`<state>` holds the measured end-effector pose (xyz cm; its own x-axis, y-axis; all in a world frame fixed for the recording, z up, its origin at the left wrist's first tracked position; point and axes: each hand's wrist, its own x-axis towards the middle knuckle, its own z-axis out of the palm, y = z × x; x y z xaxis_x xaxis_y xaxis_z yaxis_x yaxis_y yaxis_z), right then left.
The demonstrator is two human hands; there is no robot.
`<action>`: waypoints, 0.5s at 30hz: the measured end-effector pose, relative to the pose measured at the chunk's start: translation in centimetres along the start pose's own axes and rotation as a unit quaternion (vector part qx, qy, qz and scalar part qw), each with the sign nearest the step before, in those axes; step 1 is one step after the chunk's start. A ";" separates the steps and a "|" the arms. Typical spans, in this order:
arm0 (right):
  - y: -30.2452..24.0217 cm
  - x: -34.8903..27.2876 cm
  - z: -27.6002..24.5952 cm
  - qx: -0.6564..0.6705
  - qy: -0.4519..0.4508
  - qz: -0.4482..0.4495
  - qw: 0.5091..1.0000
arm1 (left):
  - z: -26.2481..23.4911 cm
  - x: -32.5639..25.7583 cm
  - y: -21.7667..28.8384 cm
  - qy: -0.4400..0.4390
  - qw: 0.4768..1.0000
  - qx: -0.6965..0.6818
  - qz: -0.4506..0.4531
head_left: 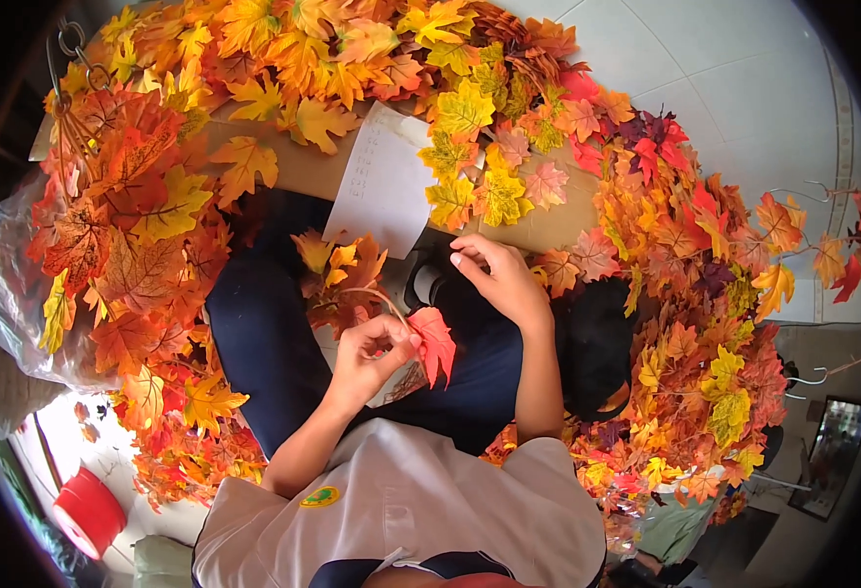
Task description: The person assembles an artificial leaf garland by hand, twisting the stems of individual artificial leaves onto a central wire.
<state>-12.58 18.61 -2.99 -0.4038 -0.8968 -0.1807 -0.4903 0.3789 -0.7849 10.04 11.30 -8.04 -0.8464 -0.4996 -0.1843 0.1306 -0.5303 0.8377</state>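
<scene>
Head view: a red artificial maple leaf [435, 343] hangs over the person's lap, between the two knees in dark trousers [264, 343]. The left hand [367, 358] holds it, thumb and forefinger pinched together on the leaf's upper edge where a thin brown stem [377, 294] arches up into a small bunch of orange and brown leaves [342, 279]. That forearm comes up from the lower edge, bent at the elbow, the wrist turned inward.

The right hand [499, 279] is raised just above and beside the leaf, not touching it. Its fingers are loosely curled with the tips drawn near each other, and whether they grip anything cannot be told. Its forearm runs straight up from a pale short sleeve [509, 490].

Beyond the hands lies a flat sheet of brown cardboard [303, 167] with a white paper sheet [382, 181] on it. Heaps of orange, yellow and red leaves [666, 245] ring the cardboard on both sides. At the left, a clear plastic bag [0, 294] holds part of the leaf pile. A red tub [88, 510] stands on the floor at the lower left, too far toward the rim to see inside.
</scene>
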 end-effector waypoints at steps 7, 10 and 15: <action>0.7 -0.8 0.0 -0.074 0.147 0.005 0.986 | 0.4 0.1 -0.7 -0.016 0.999 -0.036 0.016; 1.1 -0.6 -0.2 -0.066 0.172 -0.004 0.983 | 0.5 0.1 0.0 -0.017 0.998 -0.055 -0.005; -0.1 -0.1 1.0 -0.076 0.131 -0.042 0.988 | 0.2 -0.3 0.5 -0.005 0.998 -0.067 0.007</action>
<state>-11.73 18.41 -3.46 -0.5333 -0.8441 0.0559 -0.6320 0.3537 -0.6895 10.25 11.31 -7.45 -0.8487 -0.5018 -0.1670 0.2105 -0.6102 0.7638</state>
